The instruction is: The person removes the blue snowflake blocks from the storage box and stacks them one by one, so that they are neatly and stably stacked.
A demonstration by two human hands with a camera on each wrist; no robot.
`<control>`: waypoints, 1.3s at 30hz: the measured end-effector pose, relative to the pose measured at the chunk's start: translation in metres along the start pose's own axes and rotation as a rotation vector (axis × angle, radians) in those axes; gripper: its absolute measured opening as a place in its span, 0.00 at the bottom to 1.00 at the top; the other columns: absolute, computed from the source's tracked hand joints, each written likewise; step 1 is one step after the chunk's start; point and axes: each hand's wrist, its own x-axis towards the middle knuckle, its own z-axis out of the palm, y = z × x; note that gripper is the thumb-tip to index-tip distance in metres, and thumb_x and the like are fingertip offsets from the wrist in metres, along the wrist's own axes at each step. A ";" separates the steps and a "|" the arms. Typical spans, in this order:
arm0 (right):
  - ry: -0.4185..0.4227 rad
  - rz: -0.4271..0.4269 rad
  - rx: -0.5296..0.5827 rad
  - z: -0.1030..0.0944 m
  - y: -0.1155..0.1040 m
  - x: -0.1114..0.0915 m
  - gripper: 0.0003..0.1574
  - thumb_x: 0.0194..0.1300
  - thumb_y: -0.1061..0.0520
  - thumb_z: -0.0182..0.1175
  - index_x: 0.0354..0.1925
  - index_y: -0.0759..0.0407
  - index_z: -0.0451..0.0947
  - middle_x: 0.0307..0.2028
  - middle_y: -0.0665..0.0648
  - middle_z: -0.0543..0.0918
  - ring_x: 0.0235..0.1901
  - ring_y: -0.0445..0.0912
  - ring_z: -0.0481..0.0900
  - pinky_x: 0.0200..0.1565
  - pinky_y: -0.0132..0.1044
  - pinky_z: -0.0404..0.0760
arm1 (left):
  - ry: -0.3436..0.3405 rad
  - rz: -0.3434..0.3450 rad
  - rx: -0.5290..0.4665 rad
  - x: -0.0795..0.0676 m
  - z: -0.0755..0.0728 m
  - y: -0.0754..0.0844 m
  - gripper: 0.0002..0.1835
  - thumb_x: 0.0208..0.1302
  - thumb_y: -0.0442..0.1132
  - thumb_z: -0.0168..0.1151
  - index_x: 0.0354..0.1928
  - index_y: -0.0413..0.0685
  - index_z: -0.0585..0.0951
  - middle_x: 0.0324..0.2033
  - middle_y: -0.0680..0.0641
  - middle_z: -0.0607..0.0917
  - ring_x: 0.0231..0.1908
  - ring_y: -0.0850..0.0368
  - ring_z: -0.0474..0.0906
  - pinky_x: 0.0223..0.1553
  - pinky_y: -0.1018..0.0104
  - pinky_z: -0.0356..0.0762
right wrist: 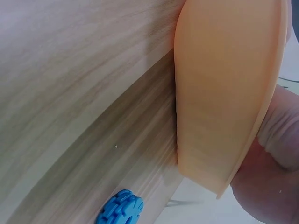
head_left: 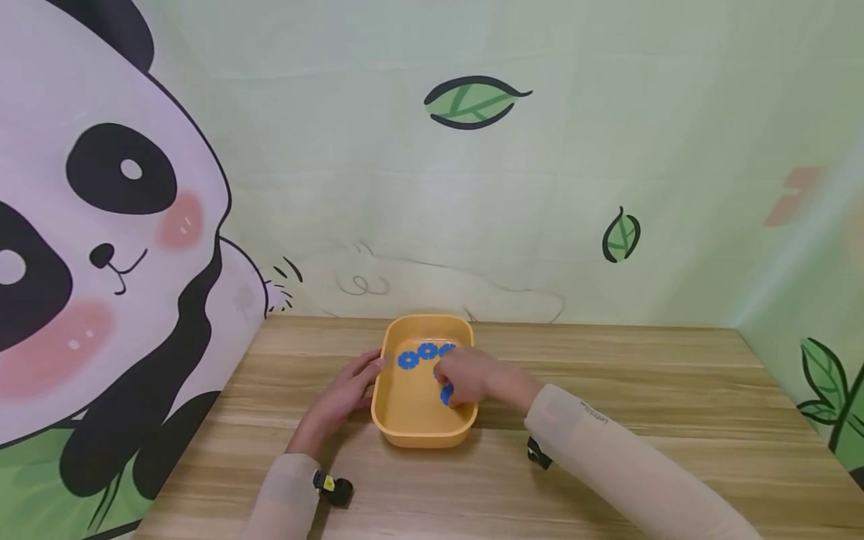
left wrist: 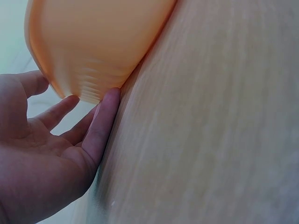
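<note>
An orange-yellow plastic bin point(head_left: 421, 439) stands upright on the table. Against its left wall my left hand point(head_left: 346, 394) rests its fingers, and the left wrist view shows them mostly extended along the outside of the bin point(left wrist: 93, 42). My right hand point(head_left: 469, 375) reaches over the right rim into the bin, fingers curled downward, pinching a blue notched disc point(head_left: 446, 394) close above the floor of the bin. Several blue discs lie along the far end, among them one at the left point(head_left: 408, 360) and one in the middle point(head_left: 427, 351). The right hand partly covers another.
In the right wrist view a stack of blue notched discs point(right wrist: 122, 208) sits on the wooden table point(right wrist: 79, 116) outside the bin; my right arm hides that spot in the head view. Behind the table hangs a pale green backdrop point(head_left: 378, 187) with a panda print.
</note>
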 end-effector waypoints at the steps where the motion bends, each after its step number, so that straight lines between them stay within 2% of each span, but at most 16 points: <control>1: 0.001 -0.003 0.002 0.000 0.000 0.000 0.14 0.59 0.54 0.80 0.31 0.56 0.83 0.23 0.45 0.70 0.29 0.43 0.69 0.32 0.34 0.65 | -0.001 0.002 -0.006 0.000 0.000 0.000 0.32 0.84 0.55 0.52 0.81 0.50 0.65 0.74 0.36 0.72 0.64 0.40 0.80 0.59 0.47 0.83; 9: -0.015 -0.009 -0.022 -0.003 -0.001 0.001 0.13 0.60 0.53 0.79 0.31 0.54 0.82 0.24 0.45 0.73 0.30 0.43 0.71 0.33 0.34 0.68 | 0.004 0.010 -0.020 0.000 -0.001 -0.001 0.31 0.84 0.54 0.51 0.81 0.49 0.65 0.73 0.35 0.73 0.63 0.40 0.80 0.59 0.47 0.83; 15: -0.016 -0.012 -0.040 -0.001 -0.001 0.000 0.13 0.60 0.53 0.77 0.33 0.52 0.81 0.31 0.46 0.74 0.34 0.43 0.72 0.39 0.37 0.72 | 0.003 -0.004 -0.011 -0.001 0.000 -0.001 0.32 0.83 0.56 0.53 0.80 0.51 0.66 0.74 0.37 0.72 0.63 0.41 0.80 0.59 0.48 0.83; 20: 0.001 -0.032 -0.033 0.001 0.000 -0.002 0.13 0.59 0.54 0.78 0.34 0.51 0.80 0.33 0.47 0.74 0.36 0.44 0.73 0.38 0.38 0.72 | 0.004 -0.001 -0.002 -0.001 0.000 -0.002 0.32 0.83 0.56 0.52 0.80 0.51 0.66 0.74 0.37 0.72 0.62 0.42 0.82 0.59 0.48 0.84; 27: 0.007 -0.047 -0.030 0.001 0.000 -0.001 0.13 0.59 0.55 0.78 0.36 0.52 0.81 0.34 0.47 0.74 0.36 0.44 0.73 0.36 0.37 0.72 | 0.011 -0.005 0.006 0.001 0.000 -0.003 0.32 0.83 0.57 0.52 0.80 0.52 0.66 0.73 0.39 0.73 0.61 0.44 0.82 0.59 0.49 0.84; 39: -0.034 -0.015 -0.007 0.001 0.001 0.000 0.15 0.60 0.51 0.79 0.38 0.53 0.82 0.34 0.46 0.73 0.39 0.42 0.71 0.42 0.38 0.71 | 0.003 0.009 -0.007 0.000 0.001 -0.002 0.31 0.84 0.54 0.51 0.80 0.48 0.66 0.73 0.36 0.73 0.64 0.41 0.80 0.60 0.47 0.83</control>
